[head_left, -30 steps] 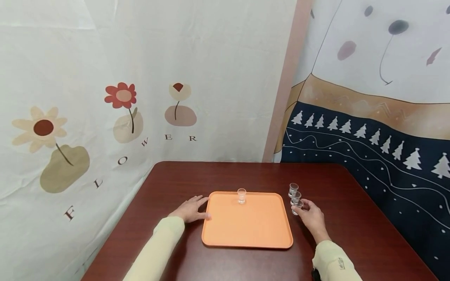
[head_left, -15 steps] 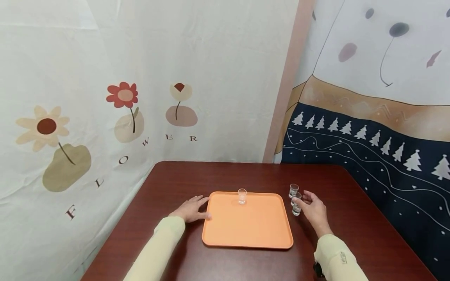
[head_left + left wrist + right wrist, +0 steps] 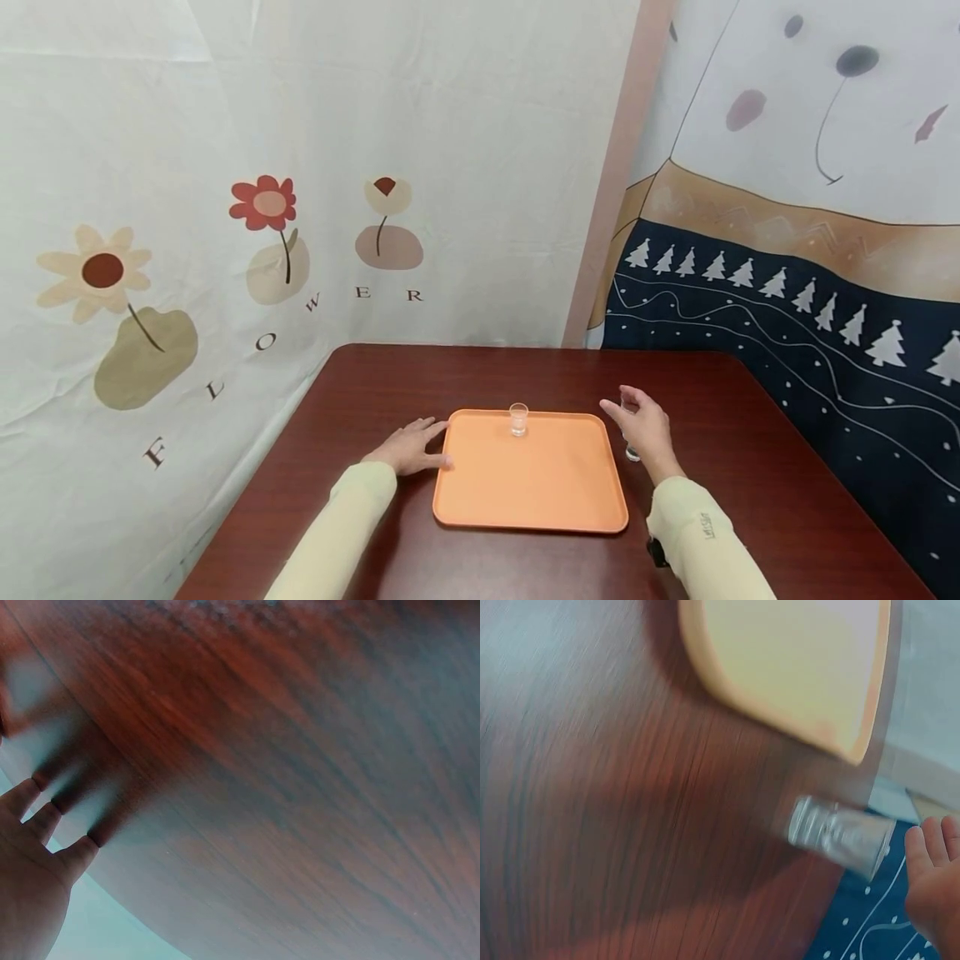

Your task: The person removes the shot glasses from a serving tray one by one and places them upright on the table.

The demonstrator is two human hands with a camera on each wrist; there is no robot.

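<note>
An orange tray (image 3: 530,475) lies on the brown table, with a small clear shot glass (image 3: 518,420) standing near its far edge. My left hand (image 3: 408,447) rests at the tray's left side, fingers extended and thumb on the rim. Right of the tray, my right hand (image 3: 647,427) hovers over the group of glasses, thumb and fingers spread apart. The base of one near shot glass (image 3: 632,454) shows beneath this hand; the glasses farther back are mostly hidden by it. In the right wrist view, a blurred shot glass (image 3: 841,834) stands a little away from the extended fingers (image 3: 934,844).
The dark red-brown table (image 3: 442,379) has rounded far corners. Behind it hangs a white cloth (image 3: 487,167) printed with flowers. A dark blue cloth (image 3: 750,333) with white trees hangs along the right side.
My right hand has let go of the nearest glass and moved farther back and left over the others. My left hand has stayed at the tray.
</note>
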